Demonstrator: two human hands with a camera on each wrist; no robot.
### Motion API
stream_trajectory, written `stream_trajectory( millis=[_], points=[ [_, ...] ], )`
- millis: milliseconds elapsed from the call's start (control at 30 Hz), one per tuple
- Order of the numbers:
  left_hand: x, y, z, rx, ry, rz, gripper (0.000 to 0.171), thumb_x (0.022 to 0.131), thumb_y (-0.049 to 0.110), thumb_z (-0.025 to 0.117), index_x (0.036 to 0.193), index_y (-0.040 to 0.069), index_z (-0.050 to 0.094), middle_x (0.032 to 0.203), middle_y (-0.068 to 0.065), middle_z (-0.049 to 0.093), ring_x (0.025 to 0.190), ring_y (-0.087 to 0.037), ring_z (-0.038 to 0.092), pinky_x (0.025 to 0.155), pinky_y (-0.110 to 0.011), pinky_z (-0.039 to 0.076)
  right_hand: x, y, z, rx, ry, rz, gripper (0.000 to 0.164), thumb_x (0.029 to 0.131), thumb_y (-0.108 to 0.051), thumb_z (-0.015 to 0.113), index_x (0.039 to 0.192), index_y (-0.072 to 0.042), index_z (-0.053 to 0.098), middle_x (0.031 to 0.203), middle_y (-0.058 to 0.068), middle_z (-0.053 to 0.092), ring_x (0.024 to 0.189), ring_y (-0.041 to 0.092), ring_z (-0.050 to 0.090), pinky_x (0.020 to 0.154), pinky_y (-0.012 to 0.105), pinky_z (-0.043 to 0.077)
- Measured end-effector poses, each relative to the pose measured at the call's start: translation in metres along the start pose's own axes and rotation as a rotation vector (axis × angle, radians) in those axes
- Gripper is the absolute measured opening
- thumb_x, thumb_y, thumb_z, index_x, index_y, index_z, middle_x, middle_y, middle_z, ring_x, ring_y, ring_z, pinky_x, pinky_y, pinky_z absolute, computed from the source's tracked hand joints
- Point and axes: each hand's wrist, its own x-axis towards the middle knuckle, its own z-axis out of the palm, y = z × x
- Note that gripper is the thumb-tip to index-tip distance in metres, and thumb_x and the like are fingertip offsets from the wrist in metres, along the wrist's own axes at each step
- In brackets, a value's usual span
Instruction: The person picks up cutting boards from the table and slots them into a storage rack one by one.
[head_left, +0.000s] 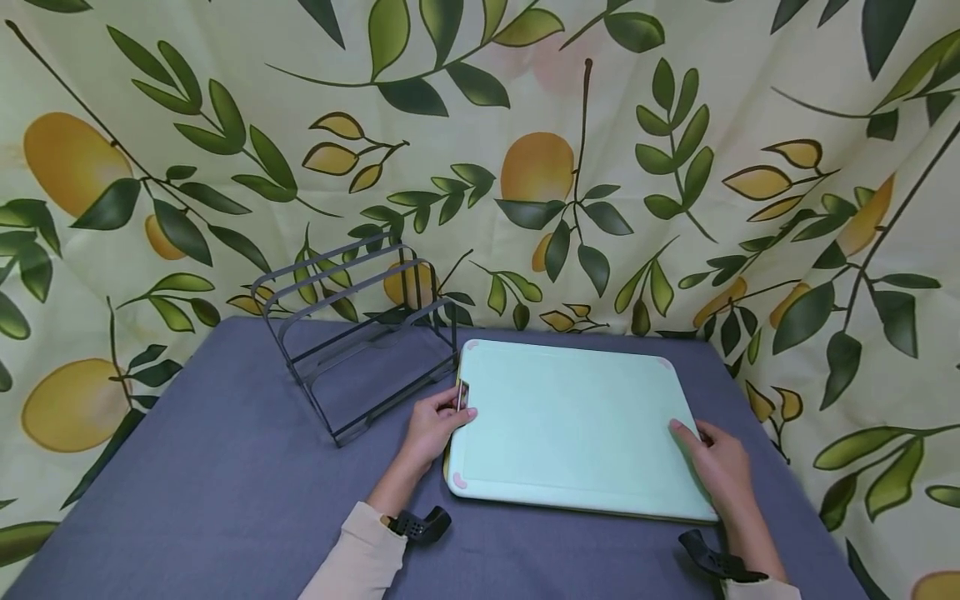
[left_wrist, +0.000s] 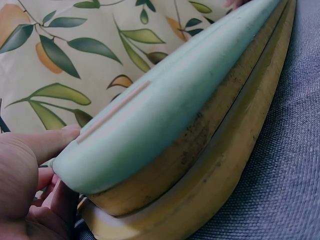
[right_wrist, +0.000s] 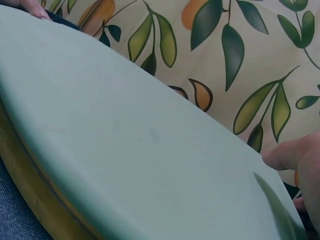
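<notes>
A mint-green cutting board (head_left: 570,425) with pink corner pads lies flat on top of a stack. Beneath it, the left wrist view shows the edge of a brown wooden board (left_wrist: 165,175) and a lower yellowish one (left_wrist: 210,185). My left hand (head_left: 435,425) pinches the mint board at the slot in its left side, thumb on top and fingers below. On the opposite side my right hand (head_left: 720,467) holds the right edge, its thumb (right_wrist: 282,156) on the upper face. The right fingers are mostly hidden under the board.
Left of the stack stands a black wire rack (head_left: 360,342) with several upright loops, its near right corner close to the boards. A blue-grey cloth (head_left: 187,500) covers the table. Behind hangs a curtain (head_left: 480,167) printed with fruit and leaves.
</notes>
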Motion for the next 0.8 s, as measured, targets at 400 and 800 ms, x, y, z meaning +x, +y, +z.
stream_trajectory(
  millis=[400,800],
  points=[
    [0.0025,0.0001,-0.0033,0.020,-0.001,0.006,0.052,0.090,0.007,0.075,0.137,-0.008,0.057,0.107,-0.022,0.073,0.077,-0.002,0.064,0.067,-0.018,0.052,0.0026,-0.0015,0.0031,0.000,0.002,-0.013,0.086,0.098,-0.064,0.049,0.149,0.006,0.044,0.140,0.030,0.052,0.113,0.039,0.056,0.078,0.035,0.046],
    [-0.0009,0.0003,0.0002,0.003,-0.001,0.003,0.052,0.089,0.005,0.075,0.136,-0.009,0.058,0.100,-0.014,0.067,0.074,0.000,0.061,0.066,-0.017,0.050,-0.0001,0.0009,0.0015,0.013,-0.013,-0.003,0.088,0.098,-0.064,0.048,0.151,0.007,0.040,0.146,0.032,0.047,0.121,0.043,0.053,0.089,0.048,0.046]
  ],
)
